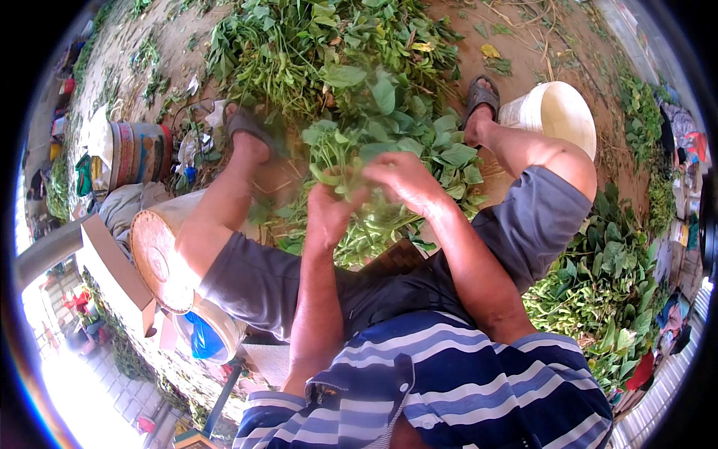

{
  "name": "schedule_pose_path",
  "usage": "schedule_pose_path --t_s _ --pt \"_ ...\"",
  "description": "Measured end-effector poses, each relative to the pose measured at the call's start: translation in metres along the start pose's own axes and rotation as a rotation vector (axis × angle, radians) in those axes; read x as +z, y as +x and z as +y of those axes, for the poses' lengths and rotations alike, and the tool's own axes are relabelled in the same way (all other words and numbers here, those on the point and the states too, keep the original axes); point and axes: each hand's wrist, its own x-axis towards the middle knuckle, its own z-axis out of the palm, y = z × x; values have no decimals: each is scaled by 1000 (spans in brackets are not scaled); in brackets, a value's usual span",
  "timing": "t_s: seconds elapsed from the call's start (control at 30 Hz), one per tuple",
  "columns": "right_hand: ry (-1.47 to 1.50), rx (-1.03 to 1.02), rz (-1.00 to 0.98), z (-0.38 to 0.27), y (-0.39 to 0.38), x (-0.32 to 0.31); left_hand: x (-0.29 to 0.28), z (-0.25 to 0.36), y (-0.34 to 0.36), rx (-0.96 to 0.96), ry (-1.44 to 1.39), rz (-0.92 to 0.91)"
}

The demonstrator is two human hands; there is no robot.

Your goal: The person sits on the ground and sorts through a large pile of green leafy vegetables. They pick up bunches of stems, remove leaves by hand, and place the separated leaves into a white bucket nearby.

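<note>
My left hand (336, 196) grips a green bean plant (329, 138) with leaves and pods, held upright between my legs. Just right of it, my right hand (400, 179) is at the plant with bent fingers closed; motion blur and foliage hide what is in its fingertips. Beneath and beyond both hands lies a large heap of cut leafy plants with green pods (344, 56), reaching between my sandalled feet.
A white bucket (568, 123) stands beyond my right knee. Beside my left leg are lidded buckets (157, 258), a cardboard piece (112, 266), a blue bag (202, 333) and a patterned drum (131, 153). More plants (598, 292) lie right of me on the dirt floor (538, 37).
</note>
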Motion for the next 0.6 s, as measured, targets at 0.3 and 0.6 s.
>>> schedule_pose_path --t_s 0.3,0.6 --pt "185 117 -80 2 -3 3 -3 -13 3 103 118 -25" --pt "-5 36 -311 -8 -10 -8 -9 -1 -1 29 0 -59"
